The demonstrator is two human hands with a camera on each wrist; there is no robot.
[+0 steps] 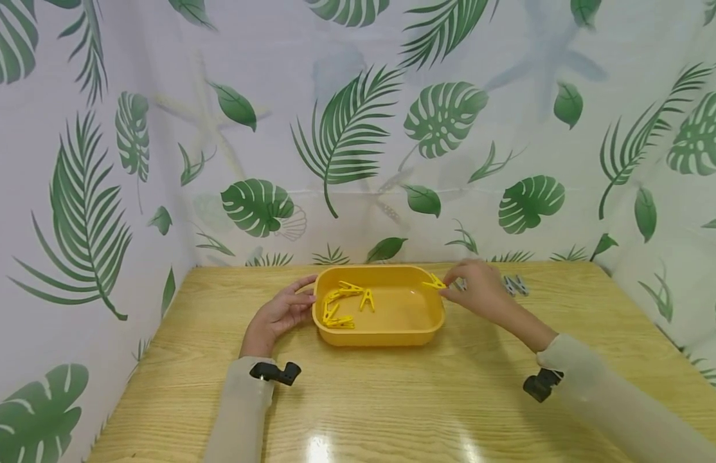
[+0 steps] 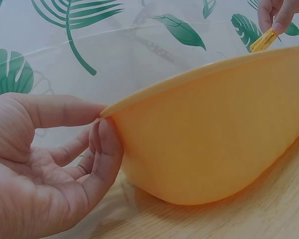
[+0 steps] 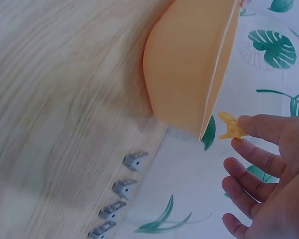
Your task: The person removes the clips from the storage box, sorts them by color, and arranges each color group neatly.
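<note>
A yellow plastic basin (image 1: 381, 337) stands on the table, with several yellow clothespins (image 1: 366, 299) lying mostly toward its left side. At the basin's left end, my left hand (image 1: 284, 312) holds the rim, thumb at the edge and curled fingers against the outer wall. My right hand (image 1: 476, 289) pinches another yellow clothespin (image 3: 231, 126) between thumb and index finger, just above the basin's right rim. The other fingers of that hand are loosely bent and hold nothing. In the left wrist view the pinched clothespin (image 2: 264, 41) shows beyond the rim.
Several grey clothespins (image 3: 124, 188) stand in a row on the wooden table (image 1: 381, 399), to the right of the basin. My right hand partly hides them in the head view. A leaf-patterned sheet (image 1: 358, 231) rises behind the table and at both sides.
</note>
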